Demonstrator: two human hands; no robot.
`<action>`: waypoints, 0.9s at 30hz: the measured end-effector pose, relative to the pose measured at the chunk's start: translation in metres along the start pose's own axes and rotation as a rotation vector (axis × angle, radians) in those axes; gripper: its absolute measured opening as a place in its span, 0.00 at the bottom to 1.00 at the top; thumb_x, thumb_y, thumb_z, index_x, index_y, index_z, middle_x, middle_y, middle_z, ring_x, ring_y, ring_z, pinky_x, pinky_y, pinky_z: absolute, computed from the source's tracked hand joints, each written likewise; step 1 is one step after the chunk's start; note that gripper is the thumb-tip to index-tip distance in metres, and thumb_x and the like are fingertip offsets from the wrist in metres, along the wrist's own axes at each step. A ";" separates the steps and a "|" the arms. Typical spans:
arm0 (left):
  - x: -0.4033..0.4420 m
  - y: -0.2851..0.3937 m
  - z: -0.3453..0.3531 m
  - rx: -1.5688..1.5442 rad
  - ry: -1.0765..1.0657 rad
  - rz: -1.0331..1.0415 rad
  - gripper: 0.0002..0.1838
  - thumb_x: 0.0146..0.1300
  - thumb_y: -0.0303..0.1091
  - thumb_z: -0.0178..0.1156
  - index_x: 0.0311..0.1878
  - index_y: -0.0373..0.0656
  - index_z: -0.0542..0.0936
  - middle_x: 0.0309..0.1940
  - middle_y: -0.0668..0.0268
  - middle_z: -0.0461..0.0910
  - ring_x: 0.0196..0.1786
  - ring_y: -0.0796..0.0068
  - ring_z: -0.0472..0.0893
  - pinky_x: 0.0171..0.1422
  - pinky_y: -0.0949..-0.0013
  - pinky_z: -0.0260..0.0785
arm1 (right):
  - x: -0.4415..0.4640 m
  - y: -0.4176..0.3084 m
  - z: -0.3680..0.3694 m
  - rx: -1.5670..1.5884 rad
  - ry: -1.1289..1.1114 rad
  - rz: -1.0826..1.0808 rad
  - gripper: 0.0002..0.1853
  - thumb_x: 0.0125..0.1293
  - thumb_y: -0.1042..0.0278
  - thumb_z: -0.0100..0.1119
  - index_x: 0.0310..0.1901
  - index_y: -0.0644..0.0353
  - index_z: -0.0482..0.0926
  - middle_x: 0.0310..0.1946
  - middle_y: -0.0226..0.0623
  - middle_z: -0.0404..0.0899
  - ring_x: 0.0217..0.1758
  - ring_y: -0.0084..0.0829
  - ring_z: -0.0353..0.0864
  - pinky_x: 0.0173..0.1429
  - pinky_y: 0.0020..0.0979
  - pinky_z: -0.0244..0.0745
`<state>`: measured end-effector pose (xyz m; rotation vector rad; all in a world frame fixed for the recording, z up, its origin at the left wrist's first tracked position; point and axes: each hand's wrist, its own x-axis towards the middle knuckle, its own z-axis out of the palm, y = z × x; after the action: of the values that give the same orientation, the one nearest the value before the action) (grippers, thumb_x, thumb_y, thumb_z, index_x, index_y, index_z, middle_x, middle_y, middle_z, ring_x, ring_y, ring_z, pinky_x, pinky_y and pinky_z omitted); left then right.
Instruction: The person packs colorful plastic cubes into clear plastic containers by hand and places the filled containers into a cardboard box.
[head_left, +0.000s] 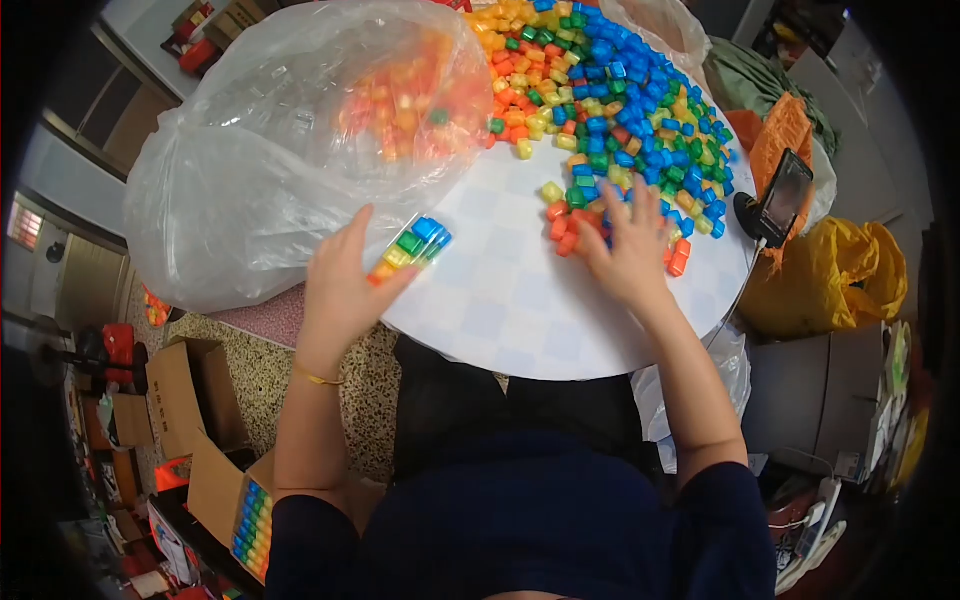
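My left hand [345,280] grips a small clear pack [411,249] of shiny translucent pieces, with blue at its far end, then green, yellow and orange towards my palm. The pack tilts above the table's left part, beside the big plastic bag. Over the near edge of the loose pile, my right hand [630,245] has its fingers spread. Its fingertips reach among orange pieces [566,228] and blue and yellow ones; whether they touch any is hard to make out. The loose pile [610,100] of blue, green, yellow and orange pieces covers the table's far right.
A large clear plastic bag [240,180] with orange pieces inside lies across the round white table's [520,310] left side. At the right edge stands a phone [787,198] on a holder with a cable. Below left, a carton [252,515] holds rows of coloured packs. A yellow bag [825,275] sits right.
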<state>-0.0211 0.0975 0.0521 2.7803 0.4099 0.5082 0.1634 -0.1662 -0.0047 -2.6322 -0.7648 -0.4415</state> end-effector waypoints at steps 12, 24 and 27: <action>0.130 -0.126 0.026 0.378 -0.108 -0.187 0.23 0.59 0.41 0.61 0.53 0.37 0.75 0.50 0.50 0.78 0.56 0.50 0.75 0.59 0.55 0.67 | -0.009 0.019 -0.010 0.057 -0.051 0.220 0.39 0.64 0.39 0.50 0.71 0.52 0.57 0.73 0.56 0.45 0.77 0.56 0.38 0.71 0.66 0.30; 0.137 -0.130 0.031 0.167 -0.249 0.018 0.18 0.58 0.43 0.63 0.48 0.44 0.80 0.49 0.50 0.78 0.54 0.51 0.75 0.58 0.57 0.68 | -0.024 0.037 0.005 0.180 -0.027 0.223 0.36 0.66 0.45 0.50 0.70 0.57 0.57 0.72 0.57 0.45 0.78 0.53 0.38 0.70 0.67 0.31; 0.135 -0.145 0.020 0.420 -0.106 0.009 0.15 0.60 0.38 0.61 0.47 0.43 0.80 0.43 0.53 0.80 0.52 0.53 0.76 0.56 0.58 0.68 | -0.035 0.047 0.002 0.238 -0.035 0.275 0.32 0.65 0.49 0.54 0.66 0.59 0.63 0.70 0.55 0.51 0.76 0.51 0.44 0.71 0.64 0.34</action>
<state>0.0754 0.2697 0.0274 3.1938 0.5329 0.3001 0.1624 -0.2182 -0.0323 -2.4752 -0.4246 -0.2132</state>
